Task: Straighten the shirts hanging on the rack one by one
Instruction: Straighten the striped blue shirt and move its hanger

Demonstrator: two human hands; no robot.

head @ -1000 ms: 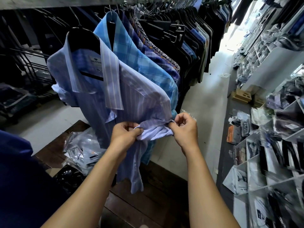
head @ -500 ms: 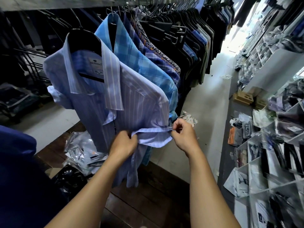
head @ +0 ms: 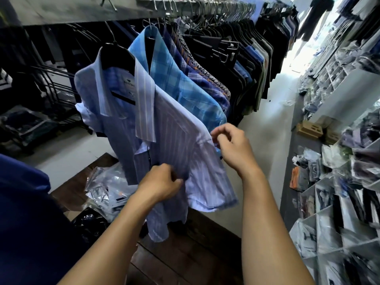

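Note:
A pale blue striped short-sleeved shirt [head: 174,136] hangs on a black hanger at the near end of the rack [head: 185,5]. My left hand [head: 162,184] grips the shirt's front fabric low down, near the placket. My right hand [head: 232,145] is higher, at the shoulder seam of the sleeve, with curled fingers pinching the cloth there. The sleeve [head: 211,188] hangs loose below my right hand. Behind it hangs a bright blue checked shirt [head: 181,83], then a row of darker shirts.
Dark shirts [head: 246,64] fill the rack toward the back. Plastic-wrapped packets [head: 107,188] lie on a dark wooden platform [head: 185,254] below the shirt. White shelves [head: 339,202] with packaged goods line the right. A pale floor aisle [head: 273,124] runs between.
My right hand let go of the sleeve hem and rose to the shoulder seam. The sleeve dropped and now hangs open. My left hand shifted from the hem to the shirt front.

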